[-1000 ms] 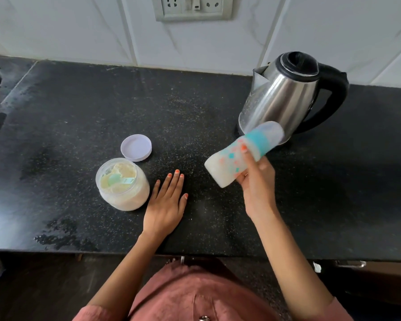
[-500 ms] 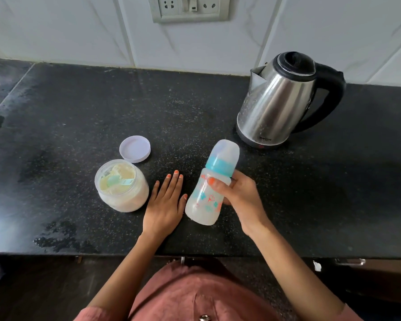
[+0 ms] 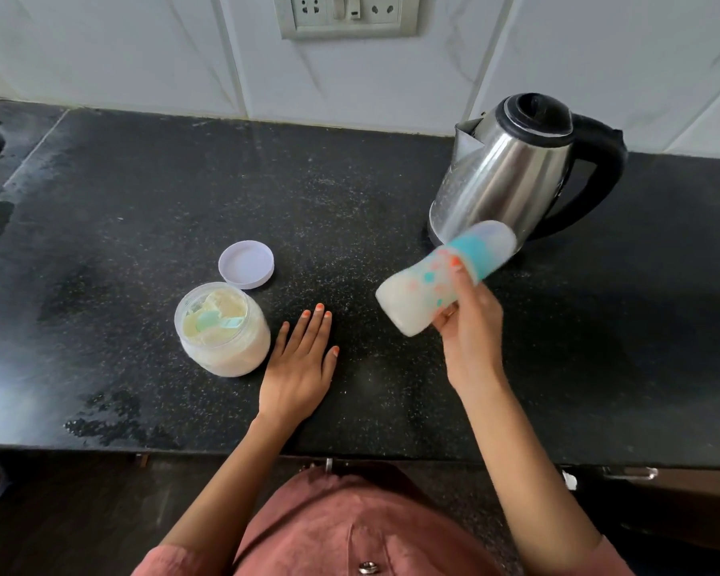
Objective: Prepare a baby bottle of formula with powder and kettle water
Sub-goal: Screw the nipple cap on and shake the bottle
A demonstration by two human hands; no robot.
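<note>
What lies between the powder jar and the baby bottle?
The left hand, flat on the black countertop, lies between powder jar and baby bottle; head view.

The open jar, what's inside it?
Pale cream powder fills the jar, with a teal scoop lying on top. Anything buried beneath the powder is hidden.
</note>
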